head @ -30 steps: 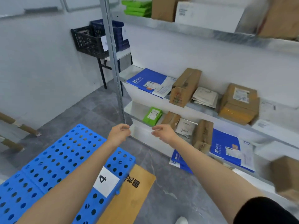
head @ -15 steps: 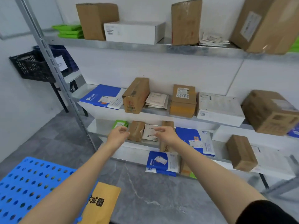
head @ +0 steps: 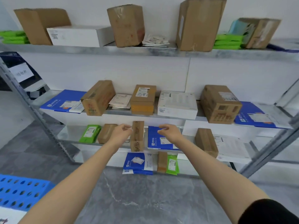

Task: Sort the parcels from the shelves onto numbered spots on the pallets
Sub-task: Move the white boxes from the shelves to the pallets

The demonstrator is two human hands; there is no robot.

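Found the narrow cardboard box (head: 137, 136) upright on the lower shelf (head: 90, 143), between both hands. Held nothing: left hand (head: 121, 133) half-curled just beside its left edge, right hand (head: 169, 131) loosely curled, apart. Judged it stiff, light; best clasped by both long sides.

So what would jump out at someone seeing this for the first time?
Two bare arms reach out, the left hand and right hand flanking a narrow brown box on the third shelf down, the right hand clearly apart from it. The metal shelves around it are packed with brown cartons, blue mailers and green pouches. A blue holed pallet shows at the lower left corner.
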